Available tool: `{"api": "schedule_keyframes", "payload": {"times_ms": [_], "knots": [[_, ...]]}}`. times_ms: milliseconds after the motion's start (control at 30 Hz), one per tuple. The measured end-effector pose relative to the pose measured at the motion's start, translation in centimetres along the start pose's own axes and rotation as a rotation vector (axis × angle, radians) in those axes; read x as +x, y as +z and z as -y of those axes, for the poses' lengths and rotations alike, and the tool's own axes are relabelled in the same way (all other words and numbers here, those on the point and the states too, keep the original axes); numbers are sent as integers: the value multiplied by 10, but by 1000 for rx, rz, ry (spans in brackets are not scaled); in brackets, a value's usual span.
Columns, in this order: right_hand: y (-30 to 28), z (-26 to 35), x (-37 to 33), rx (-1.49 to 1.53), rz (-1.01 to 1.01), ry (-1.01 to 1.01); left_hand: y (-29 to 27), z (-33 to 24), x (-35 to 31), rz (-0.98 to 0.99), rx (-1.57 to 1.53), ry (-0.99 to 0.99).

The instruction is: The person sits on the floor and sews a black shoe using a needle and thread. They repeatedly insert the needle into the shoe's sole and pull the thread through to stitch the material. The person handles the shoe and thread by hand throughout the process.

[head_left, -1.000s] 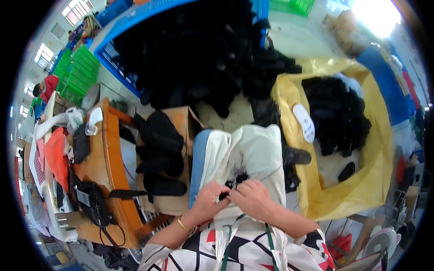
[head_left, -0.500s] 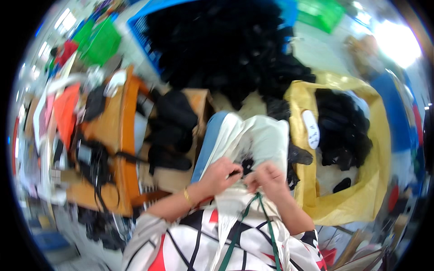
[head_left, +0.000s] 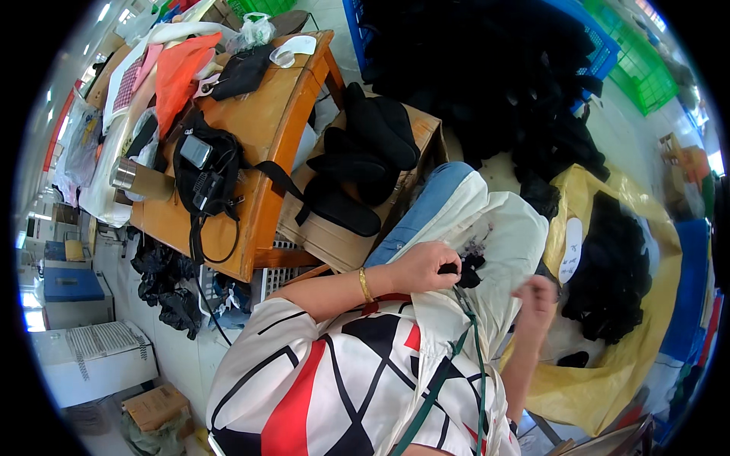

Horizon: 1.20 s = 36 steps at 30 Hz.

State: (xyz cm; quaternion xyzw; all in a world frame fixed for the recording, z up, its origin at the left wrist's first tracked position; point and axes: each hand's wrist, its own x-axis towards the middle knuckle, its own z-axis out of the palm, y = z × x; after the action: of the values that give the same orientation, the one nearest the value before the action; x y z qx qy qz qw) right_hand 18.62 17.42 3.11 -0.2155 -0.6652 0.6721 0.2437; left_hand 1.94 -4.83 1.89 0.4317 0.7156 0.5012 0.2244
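Note:
My left hand (head_left: 427,267), with a gold bracelet at its wrist, is closed over my lap around a small black piece of fabric (head_left: 449,269). Most of that piece is hidden by the fingers. Just beyond it, more black scraps (head_left: 472,270) lie on the white apron (head_left: 511,228) covering my legs. My right hand (head_left: 537,302) is raised apart from the left, near the yellow sack. Its fingers are curled together and slightly blurred; whatever they may pinch cannot be made out. Green cords (head_left: 456,346) hang down my front.
A carton (head_left: 346,247) holding black shoe-shaped items (head_left: 380,137) stands left of my knees. Beside it is a wooden table (head_left: 258,137) with a black bag (head_left: 209,163). Ahead, a blue crate (head_left: 601,47) overflows with black pieces. A yellow sack (head_left: 661,304) stands at the right.
My hands were close together over my lap; the right has moved off to the right. The left stays closed. The view has swung left, showing more table and floor.

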Motion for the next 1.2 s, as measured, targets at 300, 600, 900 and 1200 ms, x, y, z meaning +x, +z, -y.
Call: {"api": "schedule_keyframes", "payload": {"times_ms": [300, 600, 900, 1200], "knots": [[64, 1, 7, -565, 347, -212, -79, 19, 9, -201, 308, -1], [69, -8, 6, -500, 386, -3, -211, 139, -4, -109, 967, -375], [44, -27, -1, -22, 113, 269, -98, 1, 23, -123, 804, -180], [17, -30, -13, 48, 46, 333, -3, 8, -26, 71, 534, -352]]}}
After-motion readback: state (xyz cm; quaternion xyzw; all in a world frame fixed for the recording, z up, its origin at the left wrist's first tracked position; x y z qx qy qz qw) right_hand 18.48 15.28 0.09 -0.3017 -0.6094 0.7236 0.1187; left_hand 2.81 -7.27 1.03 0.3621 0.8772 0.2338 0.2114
